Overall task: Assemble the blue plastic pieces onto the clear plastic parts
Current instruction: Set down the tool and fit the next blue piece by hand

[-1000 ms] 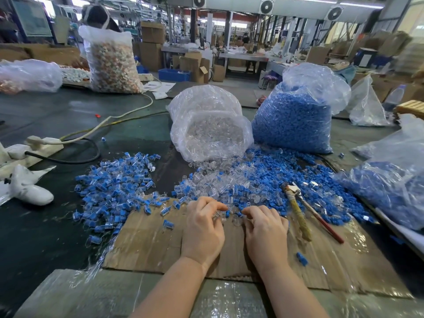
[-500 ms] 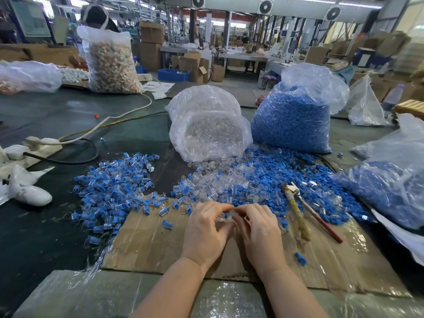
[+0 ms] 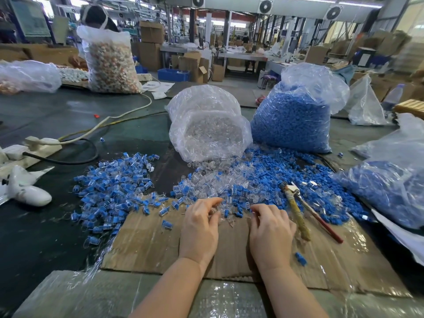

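Note:
A mixed heap of loose clear parts and blue pieces lies on the table just beyond my hands. To the left is a separate pile of joined blue-and-clear pieces. My left hand rests on the cardboard sheet and pinches a small clear part between thumb and fingers. A short gap to the right, my right hand lies with its fingers curled down into the near edge of the heap. What its fingertips hold is hidden.
An open bag of clear parts and a full bag of blue pieces stand behind the heap. Another blue-filled bag lies at right. Pliers rest beside my right hand. A power strip and a white object are at left.
My hands, pressed together half a second ago, have parted. The right hand moved right to the heap's edge while the left stayed in place.

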The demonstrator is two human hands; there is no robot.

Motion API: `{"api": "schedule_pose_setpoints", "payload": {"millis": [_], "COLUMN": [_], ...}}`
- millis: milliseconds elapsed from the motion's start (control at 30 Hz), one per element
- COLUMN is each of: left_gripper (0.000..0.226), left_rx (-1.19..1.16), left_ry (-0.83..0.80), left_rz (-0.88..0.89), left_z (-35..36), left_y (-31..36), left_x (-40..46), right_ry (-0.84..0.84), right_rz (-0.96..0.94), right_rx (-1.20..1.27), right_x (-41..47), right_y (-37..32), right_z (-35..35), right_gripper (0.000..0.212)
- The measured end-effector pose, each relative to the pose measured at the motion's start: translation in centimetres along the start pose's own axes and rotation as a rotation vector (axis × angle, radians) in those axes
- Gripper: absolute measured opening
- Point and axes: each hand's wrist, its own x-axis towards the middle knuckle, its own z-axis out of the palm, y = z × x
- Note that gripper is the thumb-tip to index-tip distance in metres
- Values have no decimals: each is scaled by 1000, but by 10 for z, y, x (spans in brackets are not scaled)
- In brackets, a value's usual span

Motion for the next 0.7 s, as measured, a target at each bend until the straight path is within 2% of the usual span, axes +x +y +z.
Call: {"api": "schedule_pose_setpoints", "payload": {"millis": [100, 233, 433, 700], "left_gripper": [24, 22, 25, 29], "left_rx": [-20, -29, 30, 11], "left_ry": [35, 44, -20, -63], "left_rz": [-35, -45, 50, 71], "left_z": [1, 2, 4, 3], "left_y": [-2, -4, -5, -4], "left_x": [0, -1, 2, 1], "right_ry": [-17, -6, 13, -42], "right_rz": [78, 92, -170, -165], "right_rx": [-73, -135, -118, -240], "right_x": [1, 1, -2, -2], "right_y": [0, 0, -6, -7], "right_z": [2, 5, 5, 5], "right_gripper": [21, 23, 33, 12]}}
